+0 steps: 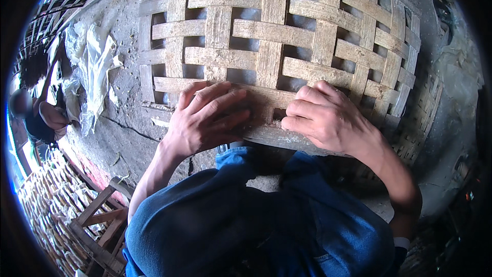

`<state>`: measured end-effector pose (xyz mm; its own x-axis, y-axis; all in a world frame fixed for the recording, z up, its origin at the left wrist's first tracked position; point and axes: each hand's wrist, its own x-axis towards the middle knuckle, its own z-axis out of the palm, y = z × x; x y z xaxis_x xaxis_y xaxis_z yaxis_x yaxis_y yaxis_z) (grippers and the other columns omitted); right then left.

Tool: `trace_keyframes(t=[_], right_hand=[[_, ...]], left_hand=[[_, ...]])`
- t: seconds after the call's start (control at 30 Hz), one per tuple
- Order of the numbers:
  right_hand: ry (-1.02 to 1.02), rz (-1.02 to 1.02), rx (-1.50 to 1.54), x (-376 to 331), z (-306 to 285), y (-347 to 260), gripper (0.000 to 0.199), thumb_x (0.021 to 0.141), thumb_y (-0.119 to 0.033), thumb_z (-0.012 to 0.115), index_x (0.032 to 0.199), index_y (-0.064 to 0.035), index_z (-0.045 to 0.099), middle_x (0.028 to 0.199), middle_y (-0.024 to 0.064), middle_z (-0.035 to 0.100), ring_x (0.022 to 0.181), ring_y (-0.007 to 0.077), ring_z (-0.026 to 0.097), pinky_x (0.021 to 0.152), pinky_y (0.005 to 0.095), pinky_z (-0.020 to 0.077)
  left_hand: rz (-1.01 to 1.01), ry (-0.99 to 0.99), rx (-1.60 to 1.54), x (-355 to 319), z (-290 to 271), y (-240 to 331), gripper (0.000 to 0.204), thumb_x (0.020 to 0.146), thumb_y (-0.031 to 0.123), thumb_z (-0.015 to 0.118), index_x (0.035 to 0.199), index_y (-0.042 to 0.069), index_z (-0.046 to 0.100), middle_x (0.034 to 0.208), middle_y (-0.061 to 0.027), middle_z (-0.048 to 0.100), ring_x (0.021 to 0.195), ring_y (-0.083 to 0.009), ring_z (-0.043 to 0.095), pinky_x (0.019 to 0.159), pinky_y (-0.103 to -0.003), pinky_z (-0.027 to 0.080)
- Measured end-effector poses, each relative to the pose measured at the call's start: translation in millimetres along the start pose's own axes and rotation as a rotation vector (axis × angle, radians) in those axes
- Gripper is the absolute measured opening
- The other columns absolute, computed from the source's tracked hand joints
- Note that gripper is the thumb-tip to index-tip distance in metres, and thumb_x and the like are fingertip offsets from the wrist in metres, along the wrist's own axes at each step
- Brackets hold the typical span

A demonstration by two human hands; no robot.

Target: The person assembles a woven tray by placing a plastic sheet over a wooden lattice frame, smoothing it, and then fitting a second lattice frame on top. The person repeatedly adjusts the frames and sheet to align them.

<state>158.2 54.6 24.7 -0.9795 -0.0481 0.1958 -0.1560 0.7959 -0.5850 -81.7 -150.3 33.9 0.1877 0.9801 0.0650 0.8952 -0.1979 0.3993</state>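
A large panel woven from wide, worn bamboo strips (pixel 271 31) with square gaps lies in front of me, its near edge by my knees. My left hand (pixel 207 115) rests on the near edge left of the middle, fingers apart and stretched over the strips. My right hand (pixel 325 115) is closed at the same edge, right of the middle, its fingers curled at a bamboo strip of the panel. What lies under the curled fingertips is hidden. Between the hands shows a short length of the edge, with a small dark gap beside the right fingers.
Crumpled translucent plastic sheeting (pixel 92 54) lies on the grey floor to the left. At far left a person (pixel 43 118) sits low. A wooden stool-like frame (pixel 100 215) and rows of pale slats or sticks (pixel 56 215) stand lower left. Another woven piece (pixel 423 118) lies at right.
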Motion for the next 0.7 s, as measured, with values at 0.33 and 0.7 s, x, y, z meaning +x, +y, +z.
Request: trace_keyframes(t=[0.33,0.7], right_hand=[[-0.076,0.024,-0.090,-9,-16,-3,0.008,0.081,-0.007,0.067,0.089,-0.0098,0.069,0.090,0.0008,0.059,0.093,0.0179,0.060,0.087,0.0341,0.0468],[-0.137,0.126,-0.133,-51,-41,-2,0.014,0.077,-0.006,0.071,0.090,-0.0115,0.071,0.092,0.0003,0.061,0.096,0.0189,0.062,0.087,0.0361,0.0474]], left_hand=[[-0.015,-0.024,0.000,-1,-1,-1,0.052,0.077,0.044,0.080,0.126,0.027,0.073,0.150,-0.0009,0.056,0.138,-0.0259,0.053,0.112,-0.049,0.039],[-0.001,0.014,0.030,2,0,1,0.053,0.071,0.045,0.083,0.120,0.025,0.076,0.147,-0.0032,0.059,0.133,-0.0274,0.056,0.109,-0.048,0.039]])
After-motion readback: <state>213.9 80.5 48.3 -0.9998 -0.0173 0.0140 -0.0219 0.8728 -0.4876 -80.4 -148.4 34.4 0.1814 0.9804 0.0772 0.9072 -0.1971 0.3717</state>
